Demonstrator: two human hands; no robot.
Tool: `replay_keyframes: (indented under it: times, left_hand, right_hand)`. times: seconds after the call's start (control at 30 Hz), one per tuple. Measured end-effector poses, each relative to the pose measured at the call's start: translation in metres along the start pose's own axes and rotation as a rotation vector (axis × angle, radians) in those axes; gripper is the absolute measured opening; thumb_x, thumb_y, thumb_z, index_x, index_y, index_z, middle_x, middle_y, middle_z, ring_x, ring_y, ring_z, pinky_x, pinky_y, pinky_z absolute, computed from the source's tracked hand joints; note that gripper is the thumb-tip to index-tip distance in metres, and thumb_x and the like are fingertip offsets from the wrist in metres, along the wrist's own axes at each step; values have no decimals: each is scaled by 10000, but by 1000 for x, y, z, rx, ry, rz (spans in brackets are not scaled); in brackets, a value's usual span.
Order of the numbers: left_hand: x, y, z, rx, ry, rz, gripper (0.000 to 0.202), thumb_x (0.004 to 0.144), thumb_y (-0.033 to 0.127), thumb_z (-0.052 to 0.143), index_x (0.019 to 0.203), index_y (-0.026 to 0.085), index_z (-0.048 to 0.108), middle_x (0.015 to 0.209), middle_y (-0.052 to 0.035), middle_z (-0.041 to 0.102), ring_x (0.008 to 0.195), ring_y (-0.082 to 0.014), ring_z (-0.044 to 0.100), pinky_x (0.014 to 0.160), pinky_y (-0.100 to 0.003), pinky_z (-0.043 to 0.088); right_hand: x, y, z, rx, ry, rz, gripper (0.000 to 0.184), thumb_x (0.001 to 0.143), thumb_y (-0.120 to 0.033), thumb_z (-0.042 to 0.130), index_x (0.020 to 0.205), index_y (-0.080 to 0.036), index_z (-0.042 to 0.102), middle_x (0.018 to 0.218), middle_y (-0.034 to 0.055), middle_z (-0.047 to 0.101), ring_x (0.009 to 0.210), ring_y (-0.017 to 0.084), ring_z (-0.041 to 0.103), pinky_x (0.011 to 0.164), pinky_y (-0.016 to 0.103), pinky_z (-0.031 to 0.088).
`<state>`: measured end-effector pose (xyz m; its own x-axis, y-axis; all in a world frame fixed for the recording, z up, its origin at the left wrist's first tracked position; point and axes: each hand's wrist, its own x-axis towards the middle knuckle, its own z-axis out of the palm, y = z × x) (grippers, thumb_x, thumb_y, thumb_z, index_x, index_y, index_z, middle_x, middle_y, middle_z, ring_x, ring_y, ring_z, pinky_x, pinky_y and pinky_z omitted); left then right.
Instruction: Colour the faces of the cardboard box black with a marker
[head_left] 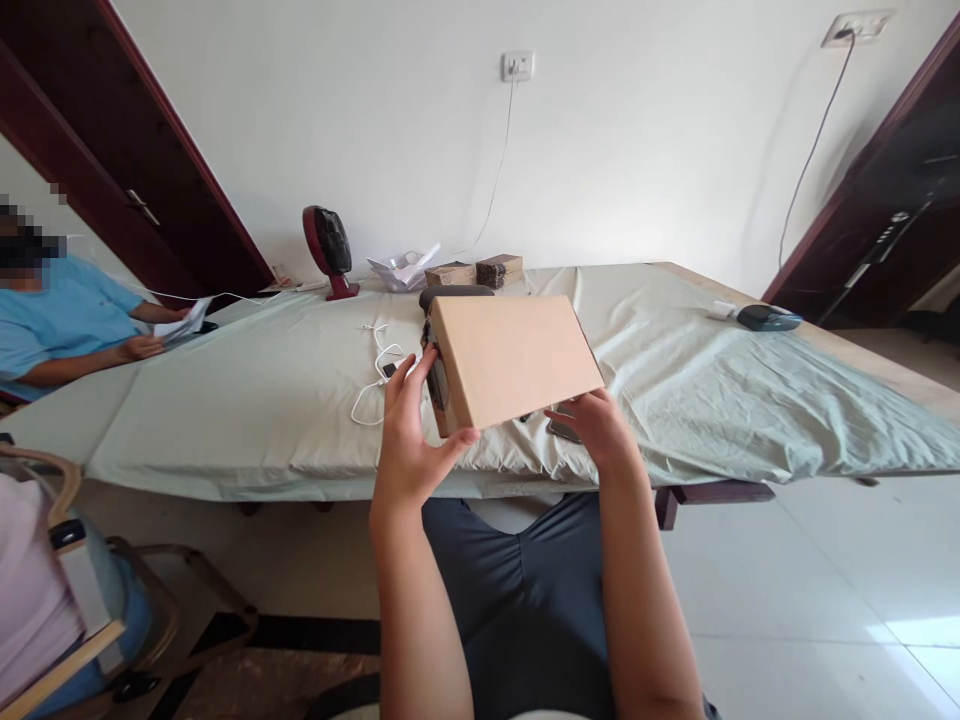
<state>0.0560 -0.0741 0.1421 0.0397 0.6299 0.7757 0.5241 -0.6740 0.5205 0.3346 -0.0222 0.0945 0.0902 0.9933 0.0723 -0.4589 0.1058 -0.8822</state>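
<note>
Fingers [405, 385] of the left hand [409, 455] are parted wide, holding the box [517, 355] by its left side, with the thumb [459, 440] at the near corner. The right hand [604, 425] has the right near corner, half curled beneath the edge; how firmly, I cannot tell. The box is tilted above the cloth [240, 420]. The step in hand seems to be supporting it between both hands; any move from here calls for even pressure so that it does not slip. Just under the right hand lies what looks like a phone [564, 427]; left of the box, a cable [381, 381]. Beyond stands a fan [328, 250]; far left, a person [75, 325] holds papers [187, 322].
</note>
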Motion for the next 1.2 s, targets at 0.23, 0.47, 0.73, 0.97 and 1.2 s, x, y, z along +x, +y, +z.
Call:
replay_keyframes:
  times: [0.23, 0.47, 0.73, 0.97, 1.2]
  left_hand:
    - [1, 10, -3, -6, -75, 85, 848, 957, 722, 634, 1664, 298, 436, 1767, -143, 392, 1675, -374, 305, 1366, -579, 286]
    - [1, 12, -3, 22, 14, 34, 832, 956, 514, 748, 1682, 299, 403, 1694, -146, 488, 1600, -349, 444, 1321, -523, 391]
    - [0, -16, -9, 133, 29, 177, 535, 987, 252, 702, 1512, 282, 607, 1570, -92, 651, 1592, -299, 464, 1287, -543, 455]
    - [-3, -26, -10, 20, 69, 126, 254, 1067, 195, 535, 925, 247, 740, 1322, -60, 802, 1527, -259, 553, 1245, -549, 493]
    - [-1, -15, -6, -3, 14, -25, 569, 958, 436, 761, 1492, 259, 674, 1580, -99, 646, 1540, -311, 549, 1293, -504, 460]
  right_hand:
    - [-3, -5, -1, 51, -73, 126, 546, 802, -739, 726, 1169, -336, 747, 1158, 53, 793, 1038, 318, 743, 902, 519, 626]
    - [0, 7, -4, -146, -144, 14, 262, 649, -264, 817, 904, -261, 754, 892, 14, 760, 923, 242, 714, 934, 432, 589]
    - [-5, 0, -5, 69, -220, 74, 590, 751, -758, 738, 1110, -290, 756, 1196, 89, 798, 1151, 367, 732, 1023, 622, 602]
    - [-2, -1, 3, 63, -75, 38, 548, 784, -672, 742, 1167, -280, 727, 1231, 106, 801, 1301, 416, 692, 987, 562, 622]
    - [-5, -5, 1, -47, -141, -127, 665, 608, -216, 741, 1257, -349, 699, 1323, 2, 758, 1146, 273, 703, 900, 372, 598]
